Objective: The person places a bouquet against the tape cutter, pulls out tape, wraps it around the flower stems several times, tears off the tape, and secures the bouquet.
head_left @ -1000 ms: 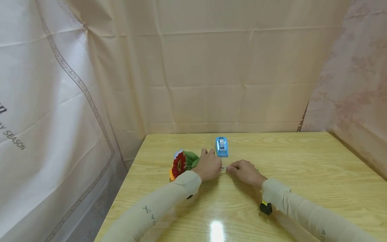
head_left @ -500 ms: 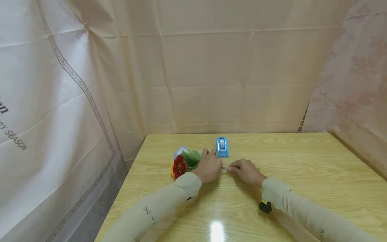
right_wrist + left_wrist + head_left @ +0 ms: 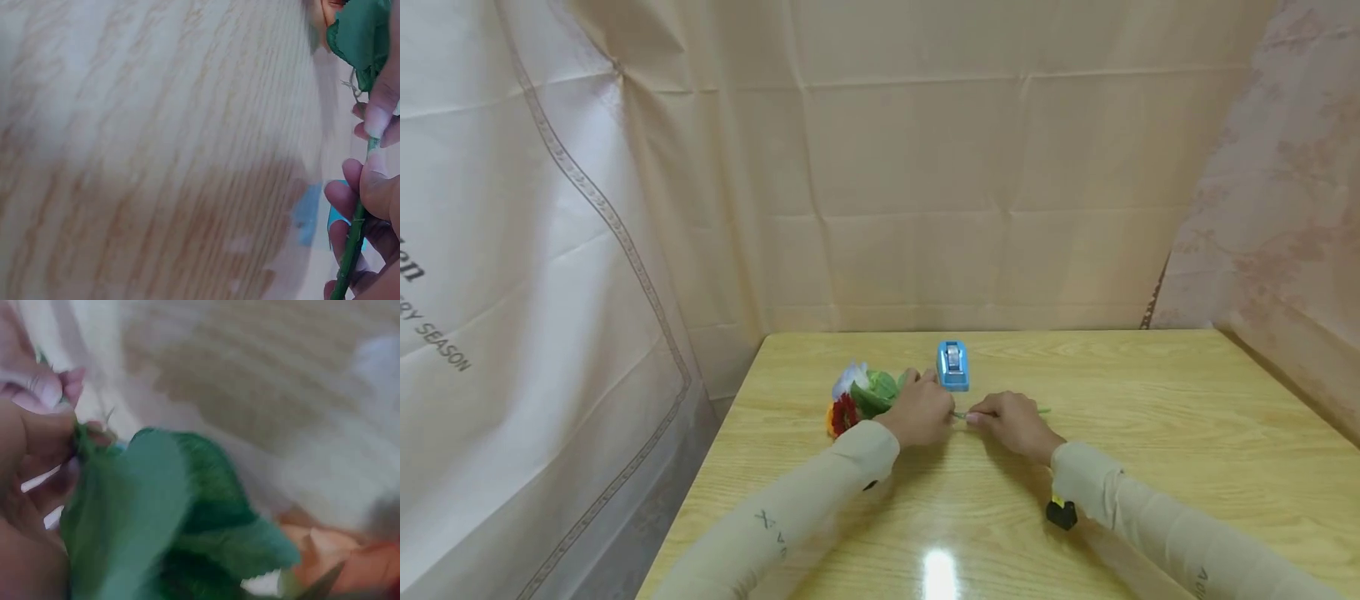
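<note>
A bunch of flowers with a red flower (image 3: 844,413), a pale blue flower (image 3: 849,380), an orange flower (image 3: 831,422) and green leaves (image 3: 134,494) lies to the left of the hands. My left hand (image 3: 921,411) grips it just below the leaves, thumb and fingers closed round the stems. Close to its right, my right hand (image 3: 1015,425) pinches the green stem (image 3: 353,244) between thumb and fingertips. The stem's end sticks out past the right hand. How many stems are inside the hands is hidden.
A blue tape dispenser (image 3: 953,367) with a roll in it stands just behind the hands. The wooden table (image 3: 1150,400) meets a beige cloth (image 3: 910,183) at its back edge. Under the right cuff shows a small black and yellow object (image 3: 1061,513).
The flower heads have turned: the red flower swung down and towards the near side, while the pale blue flower and leaves came up into view. Both hands stay almost in place.
</note>
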### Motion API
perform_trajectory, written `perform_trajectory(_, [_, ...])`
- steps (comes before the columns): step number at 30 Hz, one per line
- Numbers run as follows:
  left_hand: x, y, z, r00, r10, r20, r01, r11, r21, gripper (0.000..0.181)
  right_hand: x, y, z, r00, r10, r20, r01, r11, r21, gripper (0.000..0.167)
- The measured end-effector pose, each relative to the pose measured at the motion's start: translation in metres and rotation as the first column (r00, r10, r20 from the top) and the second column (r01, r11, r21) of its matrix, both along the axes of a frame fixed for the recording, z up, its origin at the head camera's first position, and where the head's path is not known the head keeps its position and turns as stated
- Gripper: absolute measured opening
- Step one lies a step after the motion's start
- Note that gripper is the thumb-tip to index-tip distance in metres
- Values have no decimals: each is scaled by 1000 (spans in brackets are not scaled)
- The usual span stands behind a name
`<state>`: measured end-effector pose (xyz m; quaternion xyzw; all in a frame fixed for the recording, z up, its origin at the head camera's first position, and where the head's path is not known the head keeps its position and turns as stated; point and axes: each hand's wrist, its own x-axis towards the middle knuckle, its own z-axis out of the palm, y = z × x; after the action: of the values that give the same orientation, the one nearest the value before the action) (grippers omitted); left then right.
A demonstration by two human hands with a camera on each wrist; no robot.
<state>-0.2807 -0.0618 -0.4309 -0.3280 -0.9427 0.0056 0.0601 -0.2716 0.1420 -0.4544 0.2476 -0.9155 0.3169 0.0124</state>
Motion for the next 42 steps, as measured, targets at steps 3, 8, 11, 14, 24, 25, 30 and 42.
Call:
perform_trajectory(3, [-6,-3,6,989,8,145,-16,999,48,16,0,0,0,1000,-5,4,5,1000,-10,16])
perform_trajectory(8, [-9,-5,12,950,55,307,-77,995,61,20,1,-1,0,1000,-6,4,7,1000,-30,16])
perform_trajectory(11, [-10,-6,10,948,63,311,-86,994,62,21,2,-2,1,1000,-9,26,10,999,-36,17])
perform_trajectory(14, [-12,-6,7,963,63,263,-79,996,52,19,2,-2,0,999,-4,42,5,999,-39,18])
perform_trajectory(24, [-5,-1,4,991,91,97,-92,996,7,17,1,-4,-6,993,-59,102,62,998,-26,26])
perform_trajectory(25, [-5,0,3,992,92,81,-93,996,4,16,1,-4,-6,991,-67,111,70,997,-24,27])
perform_trajectory(30, [-3,1,0,996,85,20,-85,996,-9,17,2,-6,-4,990,-89,111,89,996,-2,28])
perform_trajectory(42, [1,1,-2,992,37,-120,-38,999,-11,31,2,-10,-2,993,-78,86,76,997,33,25])
